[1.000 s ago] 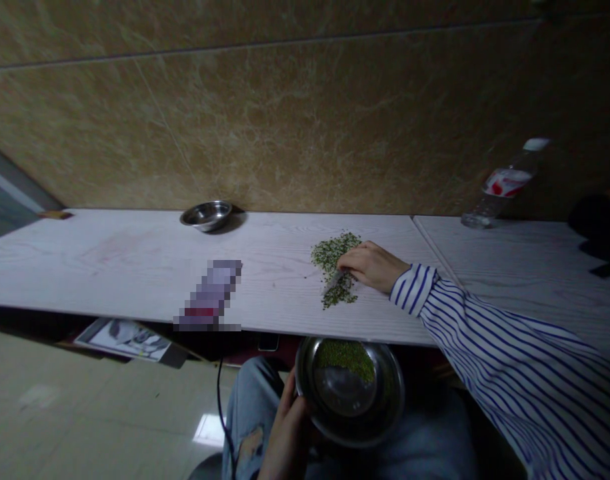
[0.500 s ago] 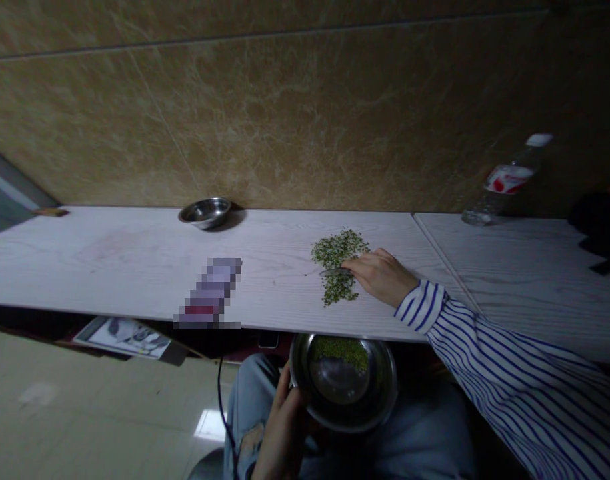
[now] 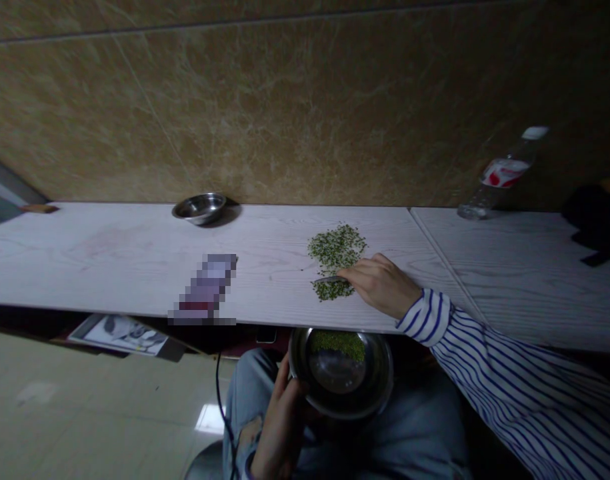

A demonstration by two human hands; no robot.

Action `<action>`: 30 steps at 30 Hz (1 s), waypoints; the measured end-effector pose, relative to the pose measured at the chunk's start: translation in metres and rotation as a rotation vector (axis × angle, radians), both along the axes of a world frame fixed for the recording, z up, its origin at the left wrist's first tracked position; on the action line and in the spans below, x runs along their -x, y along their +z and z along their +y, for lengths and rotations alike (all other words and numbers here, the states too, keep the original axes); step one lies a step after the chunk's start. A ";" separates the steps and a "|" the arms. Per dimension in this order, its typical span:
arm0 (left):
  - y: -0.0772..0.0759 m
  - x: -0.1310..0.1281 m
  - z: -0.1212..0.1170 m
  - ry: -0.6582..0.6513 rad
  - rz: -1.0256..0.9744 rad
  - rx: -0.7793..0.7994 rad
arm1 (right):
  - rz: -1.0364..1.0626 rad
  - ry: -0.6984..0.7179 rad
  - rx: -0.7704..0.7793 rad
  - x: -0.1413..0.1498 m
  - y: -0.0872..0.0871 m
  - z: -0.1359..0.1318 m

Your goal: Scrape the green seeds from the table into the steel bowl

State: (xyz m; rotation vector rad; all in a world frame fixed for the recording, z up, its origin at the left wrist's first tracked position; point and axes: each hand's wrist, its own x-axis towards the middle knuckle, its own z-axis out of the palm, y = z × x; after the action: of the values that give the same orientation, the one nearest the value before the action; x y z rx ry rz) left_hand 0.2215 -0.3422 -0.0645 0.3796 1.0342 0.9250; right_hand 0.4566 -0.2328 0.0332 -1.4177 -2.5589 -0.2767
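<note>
Small green mung beans (image 3: 337, 245) lie scattered on the white wood-grain table (image 3: 265, 267). My right hand (image 3: 379, 283) is closed on the end of a thin, flat metal tool (image 3: 327, 279), whose exact kind I cannot make out. Its edge lies across the near part of the beans, touching the tabletop. Over my lap, just below the table's front edge, my left hand (image 3: 285, 407) grips the left rim of a steel bowl (image 3: 379, 390). More green beans (image 3: 342, 344) lie inside the bowl, gathered at its far side.
A smaller steel bowl (image 3: 199, 209) stands near the wall. A pixelated flat item (image 3: 207, 287) lies left of the beans. The plastic bottle (image 3: 502, 173) is at the back right, with a dark object (image 3: 597, 223) beyond. Under the table is an open drawer (image 3: 122, 333); a black cable (image 3: 219, 393) hangs down.
My right hand has drawn the metal tool slightly toward the table's front edge, pushing some beans nearer. The camera view has shifted a little; my left hand keeps its grip on the bowl.
</note>
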 end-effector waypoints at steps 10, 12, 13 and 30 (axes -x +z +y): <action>-0.002 0.000 0.001 -0.003 0.057 -0.034 | 0.037 0.077 -0.059 -0.003 -0.003 -0.009; -0.001 0.000 0.001 -0.005 0.041 -0.039 | 0.048 0.094 -0.079 -0.004 -0.005 -0.010; -0.001 -0.001 0.001 -0.006 0.033 -0.039 | 0.054 0.100 -0.090 -0.004 -0.005 -0.011; 0.004 -0.004 0.002 0.041 0.020 -0.008 | 0.075 0.154 -0.153 -0.003 -0.005 -0.023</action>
State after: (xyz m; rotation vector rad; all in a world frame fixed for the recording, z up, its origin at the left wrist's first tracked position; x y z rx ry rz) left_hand 0.2251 -0.3399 -0.0603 0.3762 1.0598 0.9645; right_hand 0.4601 -0.2555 0.0282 -1.1488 -2.5100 -0.3778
